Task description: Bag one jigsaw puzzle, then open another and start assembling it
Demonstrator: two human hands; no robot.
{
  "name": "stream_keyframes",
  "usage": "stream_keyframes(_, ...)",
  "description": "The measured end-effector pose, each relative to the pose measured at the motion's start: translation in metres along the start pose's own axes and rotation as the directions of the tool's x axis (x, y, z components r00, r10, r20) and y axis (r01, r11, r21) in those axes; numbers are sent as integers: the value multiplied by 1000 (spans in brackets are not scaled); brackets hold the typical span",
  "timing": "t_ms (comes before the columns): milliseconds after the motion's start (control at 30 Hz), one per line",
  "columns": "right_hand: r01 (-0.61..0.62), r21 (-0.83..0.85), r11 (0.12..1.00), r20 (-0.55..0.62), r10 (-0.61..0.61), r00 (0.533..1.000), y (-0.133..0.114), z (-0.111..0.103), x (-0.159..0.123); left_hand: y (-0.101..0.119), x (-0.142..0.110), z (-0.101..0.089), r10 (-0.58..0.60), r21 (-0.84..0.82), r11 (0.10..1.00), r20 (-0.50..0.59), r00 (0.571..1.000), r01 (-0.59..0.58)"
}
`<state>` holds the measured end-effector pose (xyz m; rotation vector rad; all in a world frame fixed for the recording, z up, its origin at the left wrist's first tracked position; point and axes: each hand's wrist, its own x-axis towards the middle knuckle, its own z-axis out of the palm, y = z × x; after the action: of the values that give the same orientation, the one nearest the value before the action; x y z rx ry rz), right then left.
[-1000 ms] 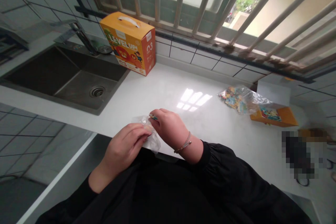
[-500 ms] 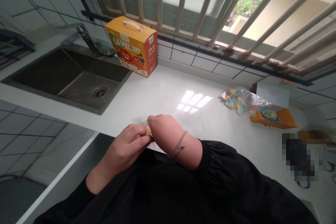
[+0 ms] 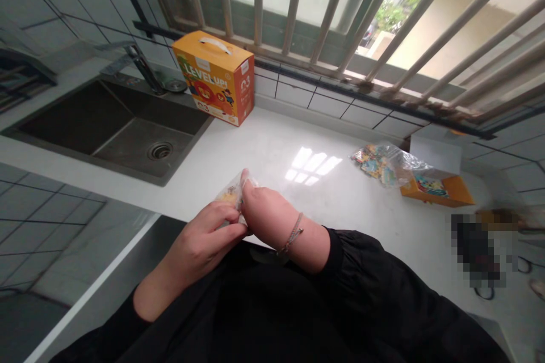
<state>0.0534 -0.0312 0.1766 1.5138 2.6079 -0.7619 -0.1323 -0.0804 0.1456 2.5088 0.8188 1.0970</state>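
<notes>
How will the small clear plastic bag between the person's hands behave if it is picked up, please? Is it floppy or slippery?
The clear plastic bag is likely floppy: it creases where the left hand and right hand pinch it. It probably feels light, holding only a few small coloured pieces. Its thin, shiny film may be a little slippery.

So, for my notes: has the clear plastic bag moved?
Yes, the clear plastic bag has shifted forward, closer to the orange cardboard box.

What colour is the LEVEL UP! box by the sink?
The box is yellow-orange, with a redder orange end panel; the head view shows it best.
</notes>
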Motion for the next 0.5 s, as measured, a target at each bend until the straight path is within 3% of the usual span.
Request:
stream_keyframes(133, -59, 39, 997, -24, 60, 998, 1, 7, 2, 6, 1, 5, 11, -48, 999, 2, 1000, -11)
stream_keyframes(233, -18, 78, 997, -98, 25, 995, 8, 14, 1, 11, 2, 8, 26, -46, 999, 11, 1000, -25)
stream_keyframes(333, 55, 6, 998, -174, -53, 983, 17, 17, -4, 13, -2, 11, 19, -31, 999, 7, 1000, -19)
stream_keyframes(433, 173, -102, 980, -152, -187, 971, 25, 14, -10, 8, -9, 19, -76, 82, 993, -86, 993, 83)
stream_keyframes(500, 251, -139, 958, -128, -269, 955, 30, 9, -15, -4, -15, 31, -224, 125, 961, -176, 959, 247)
